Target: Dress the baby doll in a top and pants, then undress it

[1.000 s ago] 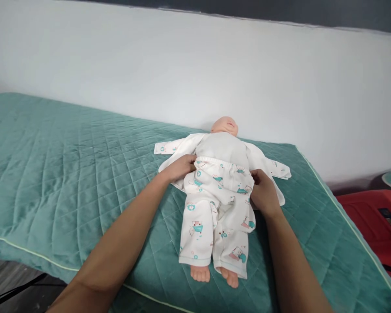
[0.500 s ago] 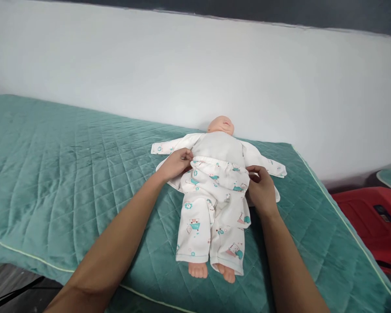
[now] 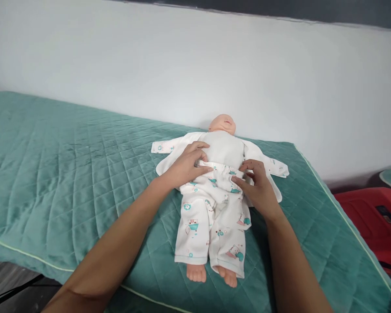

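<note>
A baby doll (image 3: 222,124) lies on its back, its head by the wall and its bare feet toward me. It wears white printed pants (image 3: 211,208) and a white top (image 3: 185,141) spread wide at both sides, with a plain white torso between. My left hand (image 3: 190,163) grips the pants' waistband at the doll's left-of-view hip, thumb over the front and fingers along the belly. At the opposite hip, my right hand (image 3: 256,184) pinches the waistband between thumb and fingers. Some fingertips are hidden by the cloth.
Under the doll is a green quilted bed cover (image 3: 94,182) with pale piping along its edges. A white wall (image 3: 195,65) rises behind. To the right, below the bed's edge, stands a red plastic object (image 3: 371,221).
My left hand has moved inward and up over the waistband. My right thumb has come onto the pants' front. The waistband now sits slightly lower and looks more bunched.
</note>
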Motion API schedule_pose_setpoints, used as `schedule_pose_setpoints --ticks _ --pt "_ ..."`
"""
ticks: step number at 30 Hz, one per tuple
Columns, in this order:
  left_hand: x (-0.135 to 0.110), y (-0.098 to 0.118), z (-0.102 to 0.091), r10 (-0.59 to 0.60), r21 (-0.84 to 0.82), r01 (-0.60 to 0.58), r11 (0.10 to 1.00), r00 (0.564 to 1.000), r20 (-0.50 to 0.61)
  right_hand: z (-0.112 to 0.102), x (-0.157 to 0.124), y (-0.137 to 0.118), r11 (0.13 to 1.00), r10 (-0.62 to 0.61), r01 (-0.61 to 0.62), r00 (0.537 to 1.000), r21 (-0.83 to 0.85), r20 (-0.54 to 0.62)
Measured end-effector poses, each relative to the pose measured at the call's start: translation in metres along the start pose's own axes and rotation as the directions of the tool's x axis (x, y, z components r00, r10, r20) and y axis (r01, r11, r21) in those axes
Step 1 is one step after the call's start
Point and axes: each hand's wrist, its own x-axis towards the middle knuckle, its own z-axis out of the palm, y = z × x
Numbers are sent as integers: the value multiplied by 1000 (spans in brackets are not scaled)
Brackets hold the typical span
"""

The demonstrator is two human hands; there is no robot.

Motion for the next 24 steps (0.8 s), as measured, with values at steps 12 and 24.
schedule_pose_setpoints --ticks 12,24 --pt "26 -24 11 -190 -224 138 965 955 -229 5 40 -4 991 -26 36 997 -127 72" --pt "33 -55 1 -453 -710 379 594 887 94 6 60 23 650 446 -460 876 606 187"
